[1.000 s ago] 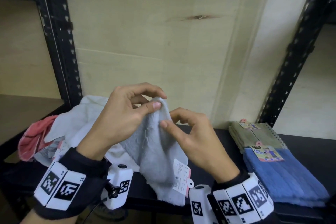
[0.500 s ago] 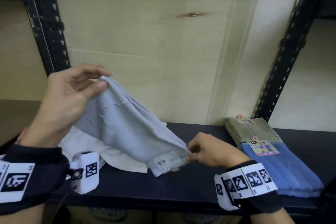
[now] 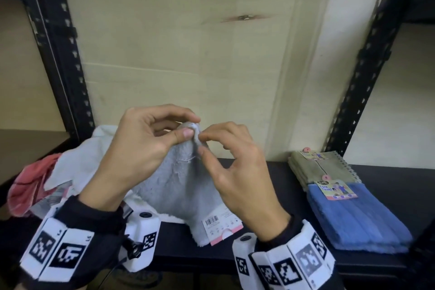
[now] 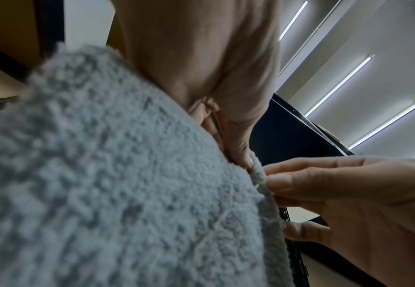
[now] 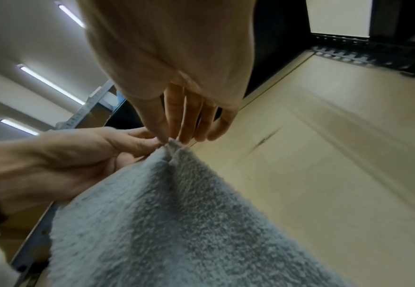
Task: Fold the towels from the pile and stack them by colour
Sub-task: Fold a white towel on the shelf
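At the centre of the head view, the left hand (image 3: 141, 148) and right hand (image 3: 237, 172) are meeting, both pinching the top corner of a grey towel (image 3: 186, 190) that is hanging above the black shelf (image 3: 277, 186). The unfolded pile (image 3: 70, 172) is sitting lower left; the folded blue towel (image 3: 357, 221) and green towel (image 3: 329, 169) are lying lower right.

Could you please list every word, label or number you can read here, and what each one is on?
"EVE" and "Face Towel": card tag on the blue towel.
"L5": left wristband, beside its square codes.
Barcode tag on the grey towel: print too small to read.
Card tag on the green towel: too blurred to read.
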